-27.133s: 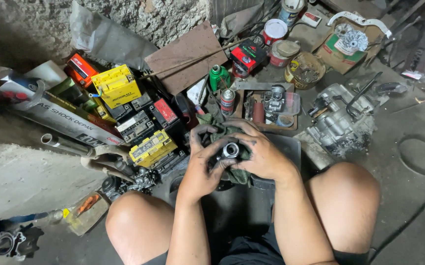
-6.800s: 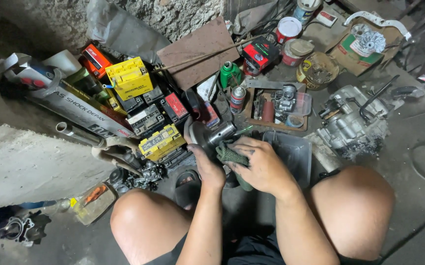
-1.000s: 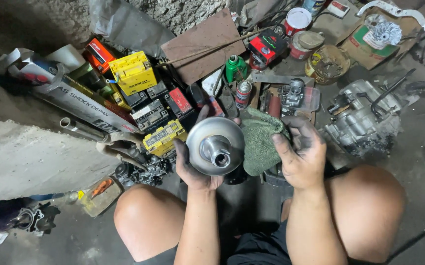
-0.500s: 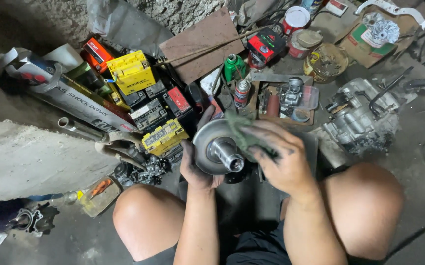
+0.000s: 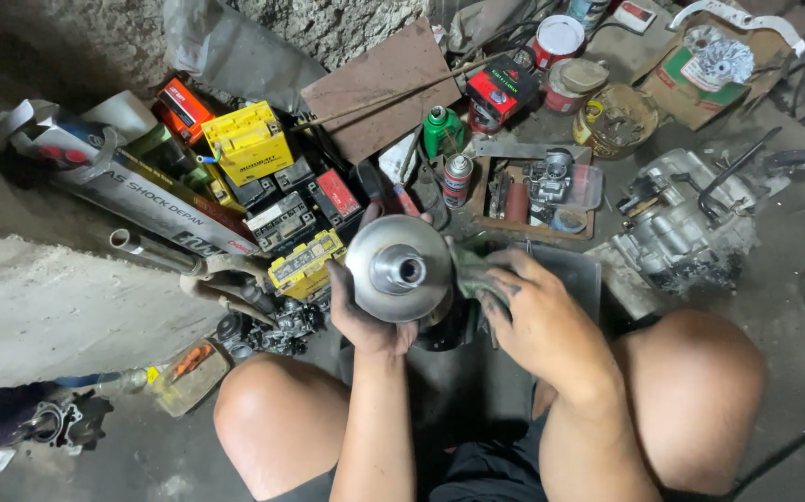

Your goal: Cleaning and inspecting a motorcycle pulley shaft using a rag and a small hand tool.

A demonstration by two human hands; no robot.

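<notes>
The left hand [image 5: 365, 316] grips the rim of a round metal pulley [image 5: 401, 270] from below, fingers curled around its edge, above the lap. The right hand [image 5: 537, 316] presses a green rag [image 5: 466, 270] against its side. The pulley looks heavy, stiff and probably oily, so the rim seems the safest hold. Its 1 central hub [image 5: 408, 270], the short axis, points up toward the camera.

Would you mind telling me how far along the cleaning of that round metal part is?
Its face looks bright already. The left hand holds the metal disc; the right hand presses a green rag against its edge. The back is hidden, so what remains is unclear.
</notes>
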